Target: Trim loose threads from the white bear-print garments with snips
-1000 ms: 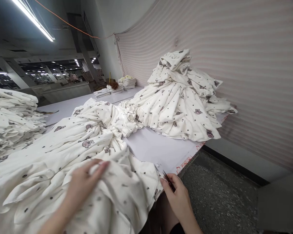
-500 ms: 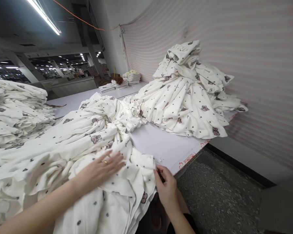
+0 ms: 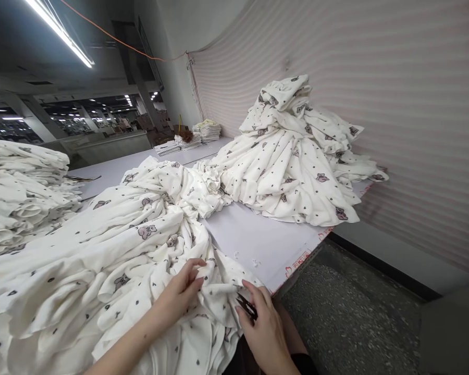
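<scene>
White cloth [image 3: 136,291] printed with bears and small dark spots lies heaped and gathered in front of me, draping over the near table edge. My left hand [image 3: 182,291] is on this cloth, its fingers curled and the thumb close to them with a fold between. In my right hand [image 3: 263,320] is a small pair of dark thread snips [image 3: 247,306], blades pointing up and left, close over the cloth near the table's edge. The fingers of that hand are bent around the snips, and the palm is hidden.
A tall pile of the same printed cloth [image 3: 285,161] stands farther back on the pale table [image 3: 242,239]. Another pile [image 3: 23,192] is at the left, with a dark thin tool [image 3: 82,178] beside it. Folded stacks [image 3: 207,131] sit at the back, near a striped curtain [image 3: 336,67].
My left hand has gone from lying flat to curled on the cloth, slightly right and lower. My right hand has moved a little down, with the snips now showing more. The view has shifted slightly.
</scene>
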Demonstrator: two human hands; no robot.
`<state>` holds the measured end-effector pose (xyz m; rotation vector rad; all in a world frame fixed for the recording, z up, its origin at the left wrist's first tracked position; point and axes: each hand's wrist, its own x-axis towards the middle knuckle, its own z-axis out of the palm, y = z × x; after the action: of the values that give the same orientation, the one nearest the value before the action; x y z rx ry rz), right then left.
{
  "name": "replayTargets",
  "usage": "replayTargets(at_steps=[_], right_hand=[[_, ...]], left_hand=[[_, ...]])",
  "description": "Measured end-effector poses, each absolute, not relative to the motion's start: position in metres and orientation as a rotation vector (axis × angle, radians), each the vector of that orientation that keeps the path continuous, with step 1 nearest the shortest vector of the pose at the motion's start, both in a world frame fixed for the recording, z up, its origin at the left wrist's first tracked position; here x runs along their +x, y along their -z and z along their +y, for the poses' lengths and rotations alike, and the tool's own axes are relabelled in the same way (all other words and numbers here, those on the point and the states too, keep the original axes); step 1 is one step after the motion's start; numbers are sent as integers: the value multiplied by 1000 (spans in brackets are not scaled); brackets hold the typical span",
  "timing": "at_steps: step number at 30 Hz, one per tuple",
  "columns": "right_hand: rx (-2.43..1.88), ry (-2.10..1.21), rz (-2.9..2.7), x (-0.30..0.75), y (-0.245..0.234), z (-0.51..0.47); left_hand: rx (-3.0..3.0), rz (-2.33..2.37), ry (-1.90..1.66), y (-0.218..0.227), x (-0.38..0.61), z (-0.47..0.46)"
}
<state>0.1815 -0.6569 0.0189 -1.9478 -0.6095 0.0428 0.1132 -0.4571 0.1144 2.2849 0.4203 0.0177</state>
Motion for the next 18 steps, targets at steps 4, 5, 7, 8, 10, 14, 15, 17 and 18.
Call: replayTargets(at_steps=[4,5,7,8,10,14,15,17,18], right_hand=[[-2104,-16,-509,203,-18,-653],[-2109,-14,-473,209,-18,-654],[-2089,-23,-438,221,-18,-658],[-2064,-32,-443,225,-18,-661],[-1993,-54,-467,229,-20,-665],[-1846,-108,-497,220,-32,-664],[-1819,-122,-499,215,-36,-662],[-1776,-161,-506,207,-44,-659],[-1751,-189,-511,203,-47,-657]], left_hand=[[2454,360,-38,-120,109,-461],[2539,342,-48,-118,107,-462],[2731,317,-114,-111,105,-463],[2831,300,-187,-106,104,-463],[3002,234,-402,-95,106,-464],[3119,-53,-595,-86,118,-479],[3088,-139,-563,-86,121,-485],[2979,-214,-523,-88,127,-498],[2919,-204,-516,-88,129,-504]])
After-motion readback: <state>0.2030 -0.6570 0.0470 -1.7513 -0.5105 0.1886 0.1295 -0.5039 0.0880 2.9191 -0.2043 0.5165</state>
